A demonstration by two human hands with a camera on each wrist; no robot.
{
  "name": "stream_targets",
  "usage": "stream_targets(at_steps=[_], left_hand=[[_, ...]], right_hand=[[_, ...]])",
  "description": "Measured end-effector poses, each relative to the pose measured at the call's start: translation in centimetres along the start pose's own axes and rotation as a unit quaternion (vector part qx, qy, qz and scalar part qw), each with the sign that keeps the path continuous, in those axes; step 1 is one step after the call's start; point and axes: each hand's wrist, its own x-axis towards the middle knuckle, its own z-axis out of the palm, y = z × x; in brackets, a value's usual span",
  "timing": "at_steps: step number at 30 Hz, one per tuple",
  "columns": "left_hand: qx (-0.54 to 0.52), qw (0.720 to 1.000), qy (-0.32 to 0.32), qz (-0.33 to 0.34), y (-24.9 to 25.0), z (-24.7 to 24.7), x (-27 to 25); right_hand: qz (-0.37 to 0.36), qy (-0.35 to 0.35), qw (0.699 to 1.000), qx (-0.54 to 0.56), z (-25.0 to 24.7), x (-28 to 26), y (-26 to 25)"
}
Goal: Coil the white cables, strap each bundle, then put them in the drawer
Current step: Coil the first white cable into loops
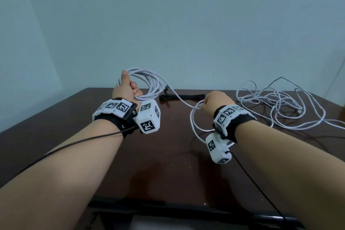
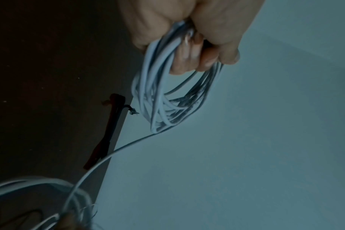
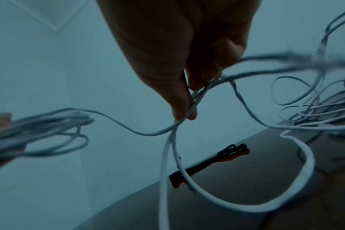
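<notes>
A: Where do we stand with the cables?

B: We are midway through the first one. Our left hand point(image 1: 127, 87) is raised over the far left part of the table point(image 1: 74, 136), fingers curled tight round a coil of white cable point(image 1: 149, 84) with several loops already gathered.

A: And the other hand?

B: Our right hand point(image 1: 214, 101) pinches the free run of that same cable between thumb and fingers, just right of the coil, with one fresh loop point(image 1: 196, 129) hanging below it towards the table. The right wrist view shows the strand crossing itself at the fingertips point(image 3: 184, 109).

A: So the bundle is not strapped yet?

B: No. The black strap point(image 1: 182, 96) lies flat on the table by the far edge, between our two hands, untouched. We judge that the hanging loop has to be passed over to the left hand and the remaining length drawn in before the strap is of any use.

A: What else is left?

B: A loose tangle of white cable point(image 1: 280, 102) sprawls on the far right of the table. We cannot tell how much of it belongs to the cable in hand and how much is a second one. No bundle is finished, and no drawer shows in any view.
</notes>
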Motion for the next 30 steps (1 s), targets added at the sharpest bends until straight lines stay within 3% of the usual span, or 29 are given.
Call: stream_targets(at_steps=[3,8,10,13,14,18,25,30], left_hand=[[0.006,1.000,0.006,-0.006,-1.0,0.2,-0.3],[-0.014,1.000,0.016,-0.005,-1.2,0.2,-0.2],[-0.008,1.000,0.025,0.005,-1.2,-0.2,0.0],[0.013,0.999,0.033,0.001,-1.5,-0.5,-0.1],[0.019,0.999,0.032,-0.004,-1.6,-0.3,-0.2],[0.075,0.997,0.022,0.011,-2.2,0.7,-0.9],[0.239,0.968,-0.021,0.071,-3.2,1.7,-2.0],[0.299,0.944,-0.095,0.104,-3.9,2.6,-3.0]], right_hand=[[-0.051,0.004,0.999,0.002,-0.2,-0.4,-0.3],[-0.075,-0.029,0.986,-0.146,0.3,-0.9,0.2],[-0.059,0.017,0.986,-0.155,-0.3,-0.9,1.1],[-0.037,0.157,0.976,-0.145,-1.0,-0.9,1.6],[-0.046,0.174,0.975,-0.130,-1.2,-1.1,1.2],[-0.131,0.130,0.975,-0.126,-0.9,-2.0,-0.9],[-0.252,0.121,0.941,-0.190,-1.0,-3.1,-2.7],[-0.341,0.066,0.925,-0.156,-1.9,-3.6,-4.5]])
